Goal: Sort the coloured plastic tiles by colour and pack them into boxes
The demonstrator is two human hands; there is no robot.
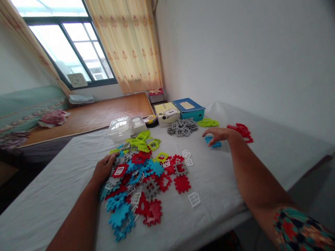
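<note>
A heap of flat interlocking plastic tiles point(141, 181) in red, blue, grey and green lies on the white-covered table point(222, 181). My left hand point(104, 168) rests on the heap's left edge, fingers curled over a grey tile; whether it grips one is unclear. My right hand point(218, 134) reaches to the far right, fingers spread and pointing down, hovering over a few blue tiles point(213, 142). Sorted piles lie nearby: grey tiles point(182, 127), green tiles point(208, 122) and red tiles point(242, 130).
At the table's far edge stand a clear plastic container point(119, 128), a round tin point(150, 120), a cream box point(167, 113) and a blue box point(188, 108). Small white window inserts point(194, 199) lie loose. A bed point(89, 115) lies beyond.
</note>
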